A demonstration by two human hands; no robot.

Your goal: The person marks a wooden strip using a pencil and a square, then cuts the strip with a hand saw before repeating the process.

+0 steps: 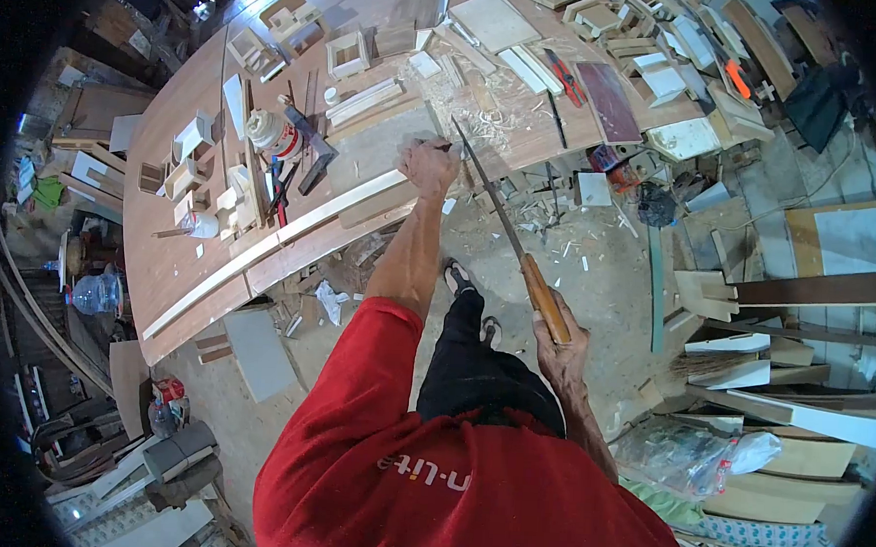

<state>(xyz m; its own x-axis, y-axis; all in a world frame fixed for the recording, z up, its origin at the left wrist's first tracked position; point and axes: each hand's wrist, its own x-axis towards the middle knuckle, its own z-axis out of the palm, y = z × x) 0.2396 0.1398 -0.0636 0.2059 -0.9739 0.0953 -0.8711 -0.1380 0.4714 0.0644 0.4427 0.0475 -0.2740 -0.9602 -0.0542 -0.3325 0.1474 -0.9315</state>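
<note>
Gripping the wood-handled saw (pixel 514 234) in your right hand (pixel 562 343), off the bench (pixel 160 261), blade angled toward its edge. Your left hand (pixel 429 166) is curled at one end of the long wood strip (pixel 338 209); can't tell what it grips. Shavings (pixel 494 117) just beyond.

Left arm (pixel 407 248) stretched forward, left hand (pixel 427 166) fingers curled; right hand (pixel 562 347) lower, clenched.
</note>
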